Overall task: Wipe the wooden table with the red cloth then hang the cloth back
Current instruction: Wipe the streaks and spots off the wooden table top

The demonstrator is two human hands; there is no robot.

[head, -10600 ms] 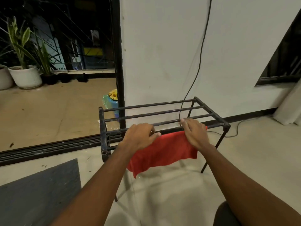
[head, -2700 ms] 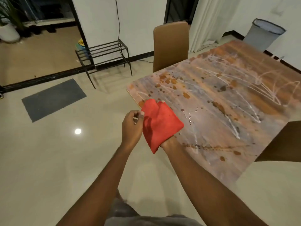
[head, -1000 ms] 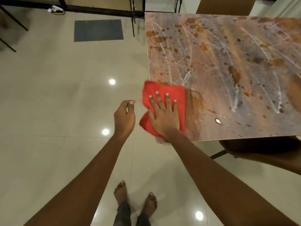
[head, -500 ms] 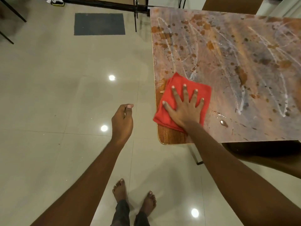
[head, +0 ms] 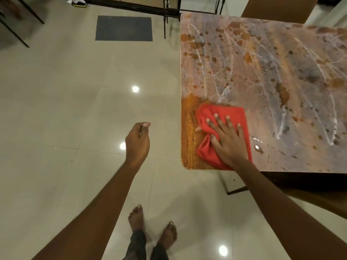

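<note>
The red cloth [head: 231, 113] lies bunched on the near left corner of the wooden table [head: 281, 68]. My right hand [head: 228, 141] presses flat on the cloth with straight, spread fingers. The table top is dusty, with white streaks and brown spots; a clean, darker wood patch [head: 188, 128] shows along its left edge beside the cloth. My left hand [head: 138, 141] hangs over the floor to the left of the table with loosely curled fingers and holds nothing.
The black metal rack [head: 172, 10] stands at the top behind the table's far left corner. A dark grey mat [head: 124, 28] lies on the glossy tiled floor. A brown chair back [head: 277, 8] shows at the far side. My bare feet [head: 152, 228] are below.
Over the last second my right hand has slid the cloth from the table's corner edge rightwards, leaving a clean strip of wood along the left edge. My left hand has stayed beside the table.
</note>
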